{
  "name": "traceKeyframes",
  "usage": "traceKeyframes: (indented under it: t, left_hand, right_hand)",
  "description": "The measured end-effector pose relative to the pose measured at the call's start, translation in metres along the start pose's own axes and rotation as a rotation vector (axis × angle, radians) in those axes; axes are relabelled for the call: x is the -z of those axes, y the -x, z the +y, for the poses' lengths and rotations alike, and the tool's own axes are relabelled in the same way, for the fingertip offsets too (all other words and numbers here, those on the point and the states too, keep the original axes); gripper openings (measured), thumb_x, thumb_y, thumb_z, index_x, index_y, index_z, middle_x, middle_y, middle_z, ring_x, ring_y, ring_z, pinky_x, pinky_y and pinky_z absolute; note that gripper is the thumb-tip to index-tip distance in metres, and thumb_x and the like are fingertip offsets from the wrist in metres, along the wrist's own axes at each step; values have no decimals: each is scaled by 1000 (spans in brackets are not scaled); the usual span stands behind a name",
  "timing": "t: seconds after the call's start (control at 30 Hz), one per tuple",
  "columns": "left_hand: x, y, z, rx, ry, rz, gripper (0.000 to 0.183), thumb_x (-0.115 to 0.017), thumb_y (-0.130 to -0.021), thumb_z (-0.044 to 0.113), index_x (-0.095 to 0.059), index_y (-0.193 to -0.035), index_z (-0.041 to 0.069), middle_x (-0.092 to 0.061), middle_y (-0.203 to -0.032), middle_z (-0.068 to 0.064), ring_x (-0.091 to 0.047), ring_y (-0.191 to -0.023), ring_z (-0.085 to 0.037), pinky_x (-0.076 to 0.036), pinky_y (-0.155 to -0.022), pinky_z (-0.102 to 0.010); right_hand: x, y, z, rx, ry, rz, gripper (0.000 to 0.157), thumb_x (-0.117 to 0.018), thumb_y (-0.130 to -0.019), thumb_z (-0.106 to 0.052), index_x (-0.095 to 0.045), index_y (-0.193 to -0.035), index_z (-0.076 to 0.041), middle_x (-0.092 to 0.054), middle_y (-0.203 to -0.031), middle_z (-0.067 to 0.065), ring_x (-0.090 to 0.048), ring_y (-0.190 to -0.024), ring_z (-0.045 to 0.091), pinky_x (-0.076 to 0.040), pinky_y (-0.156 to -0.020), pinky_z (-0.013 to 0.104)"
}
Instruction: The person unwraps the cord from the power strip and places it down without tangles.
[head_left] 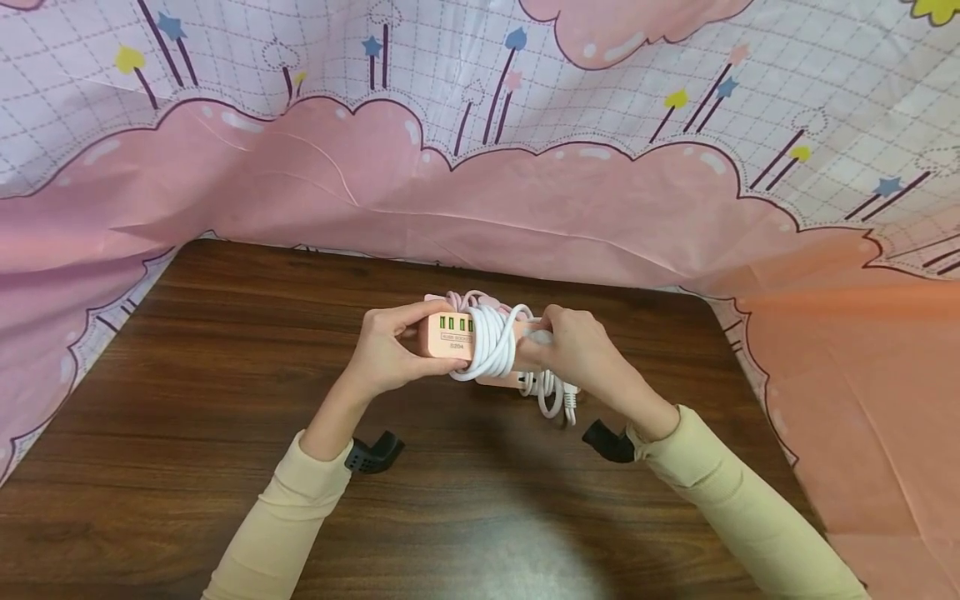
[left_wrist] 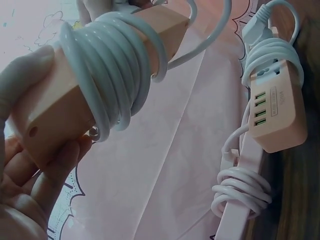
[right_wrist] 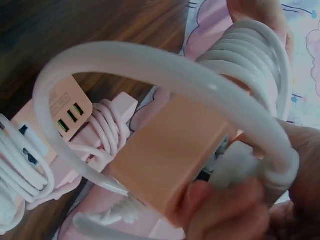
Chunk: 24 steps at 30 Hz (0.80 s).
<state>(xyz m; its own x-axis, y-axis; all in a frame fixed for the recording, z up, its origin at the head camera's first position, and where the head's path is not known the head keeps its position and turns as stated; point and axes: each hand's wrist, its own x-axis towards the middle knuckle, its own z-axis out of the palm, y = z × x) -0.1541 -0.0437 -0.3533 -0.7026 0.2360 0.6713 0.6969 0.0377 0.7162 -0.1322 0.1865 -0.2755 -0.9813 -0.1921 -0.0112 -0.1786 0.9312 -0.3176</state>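
A peach power strip (head_left: 446, 348) is held up over the table, its USB ports facing the head camera. White cord (head_left: 492, 342) winds in several tight turns around its middle. My left hand (head_left: 381, 350) grips the end with the USB ports, thumb below and fingers above. At the opposite end, my right hand (head_left: 583, 348) pinches the white plug (right_wrist: 234, 162) against the strip's socket face. In the right wrist view, a loose loop of cord arches from the plug to the strip's end. The fingers partly hide the plug and sockets.
Behind the held strip, a second peach power strip (left_wrist: 280, 112) with its cord wound around it lies on the dark wooden table (head_left: 225, 400). Beside it is a pale pink strip (left_wrist: 235, 222) wrapped in pink cord. A patterned pink curtain (head_left: 480, 208) hangs beyond the table.
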Motion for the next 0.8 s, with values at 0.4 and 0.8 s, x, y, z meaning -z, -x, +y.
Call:
traceKeyframes:
  t: [0.4,0.8]
  left_hand:
    - [-3,0,-5,-23,-46,3,59,-90,-49,-1,-67,-103,-5,-70,-91,-16,-61,-72,-12,-51,-60,-19]
    - [-6,1,-4,-104,-144,52,58,-91,-50,7,-68,-102,-3,-70,-95,-14,-65,-81,-20,-54,-64,-30]
  right_hand:
    - [-5,-7,3,88,57,113,26,-59,-75,-22,-42,-59,-11,-33,-54,-4,-33,-51,13,-26,-44,26]
    - [-2,-4,-3,-4,73,11,41,-55,-80,-18,-28,-50,-17,-26,-50,-6,-29,-46,11,-27,-41,25]
